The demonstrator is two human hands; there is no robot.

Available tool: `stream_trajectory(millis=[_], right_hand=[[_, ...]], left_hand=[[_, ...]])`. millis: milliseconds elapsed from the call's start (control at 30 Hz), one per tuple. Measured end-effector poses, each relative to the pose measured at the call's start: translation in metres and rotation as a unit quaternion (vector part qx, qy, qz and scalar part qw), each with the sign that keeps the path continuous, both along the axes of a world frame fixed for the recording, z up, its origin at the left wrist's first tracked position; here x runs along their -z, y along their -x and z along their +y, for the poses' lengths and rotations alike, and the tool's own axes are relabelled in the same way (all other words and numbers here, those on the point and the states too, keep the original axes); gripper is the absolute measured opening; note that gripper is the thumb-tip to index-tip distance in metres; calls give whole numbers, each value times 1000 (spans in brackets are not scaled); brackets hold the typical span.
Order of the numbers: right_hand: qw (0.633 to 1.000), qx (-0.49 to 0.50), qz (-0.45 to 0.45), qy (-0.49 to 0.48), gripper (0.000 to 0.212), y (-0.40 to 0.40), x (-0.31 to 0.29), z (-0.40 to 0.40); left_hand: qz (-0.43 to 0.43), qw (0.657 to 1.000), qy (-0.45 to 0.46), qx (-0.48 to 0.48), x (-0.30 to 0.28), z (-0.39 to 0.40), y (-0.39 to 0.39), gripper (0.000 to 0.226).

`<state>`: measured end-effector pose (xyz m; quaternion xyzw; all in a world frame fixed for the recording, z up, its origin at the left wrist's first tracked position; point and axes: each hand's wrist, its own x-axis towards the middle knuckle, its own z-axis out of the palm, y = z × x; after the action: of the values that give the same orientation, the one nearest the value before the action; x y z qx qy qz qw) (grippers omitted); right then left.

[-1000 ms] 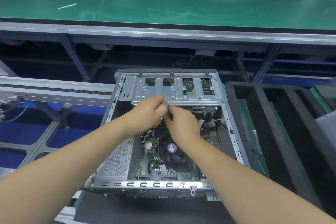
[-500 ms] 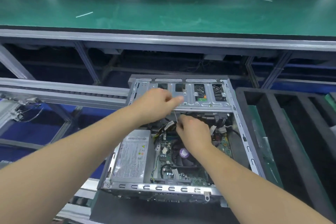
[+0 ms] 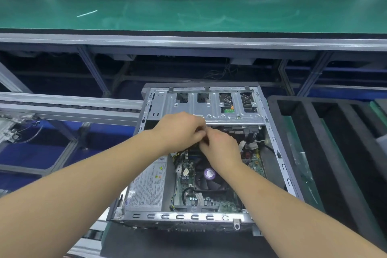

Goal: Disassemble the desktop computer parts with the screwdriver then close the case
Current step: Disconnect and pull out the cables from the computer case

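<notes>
CHANGE: the left hand [image 3: 180, 130] has been brought back down from the silver metal drive cage [image 3: 211, 107] to meet the right hand [image 3: 222, 148] | GRIP: both curled together on something small and hidden, what cannot be told | WHERE: open grey metal computer case [image 3: 278, 153] at 6 o'clock on the bench | MEANS: likely a cable being unplugged; no screwdriver seen.

Both bare forearms reach forward and converge. The left hand [image 3: 180, 129] and right hand [image 3: 222, 150] meet with fingertips touching, fingers curled inward. They seem to pinch something small between them, though it is hidden.
</notes>
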<state>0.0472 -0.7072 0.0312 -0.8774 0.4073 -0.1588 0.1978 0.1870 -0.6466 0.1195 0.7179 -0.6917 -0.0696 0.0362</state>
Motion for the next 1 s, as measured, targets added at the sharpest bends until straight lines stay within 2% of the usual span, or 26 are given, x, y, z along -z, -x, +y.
stream_trajectory(millis=[167, 333, 467, 600, 667, 700, 767, 833, 933, 1000], right_hand=[[999, 16, -24, -32, 13, 0, -4, 1], [999, 23, 2, -47, 15, 1, -3, 2], [999, 26, -6, -35, 17, -2, -4, 3], [999, 31, -6, -25, 13, -4, -2, 3], [999, 31, 4, -22, 6, -1, 1, 3], [999, 31, 10, -18, 11, 0, 2, 3], [999, 27, 25, -7, 18, 4, 5, 3], [999, 23, 32, -3, 17, 7, 5, 3], [999, 24, 34, -5, 21, 9, 3, 2], [999, 24, 38, -13, 24, 10, 1, 1]], left_hand=[[26, 997, 66, -7, 15, 3, 3, 14], [128, 990, 57, -29, 28, 6, 10, 22], [205, 974, 77, -60, 27, 7, 6, 13], [236, 966, 64, -79, 21, 10, 8, 15], [272, 954, 33, -122, 18, 13, 11, 17], [287, 945, 20, -157, 18, 14, 12, 18], [278, 933, -4, -227, 18, 10, 13, 23], [232, 933, -61, -267, 19, 5, 16, 28], [175, 931, -160, -278, 23, -4, 21, 28], [175, 929, -174, -278, 27, -10, 21, 27]])
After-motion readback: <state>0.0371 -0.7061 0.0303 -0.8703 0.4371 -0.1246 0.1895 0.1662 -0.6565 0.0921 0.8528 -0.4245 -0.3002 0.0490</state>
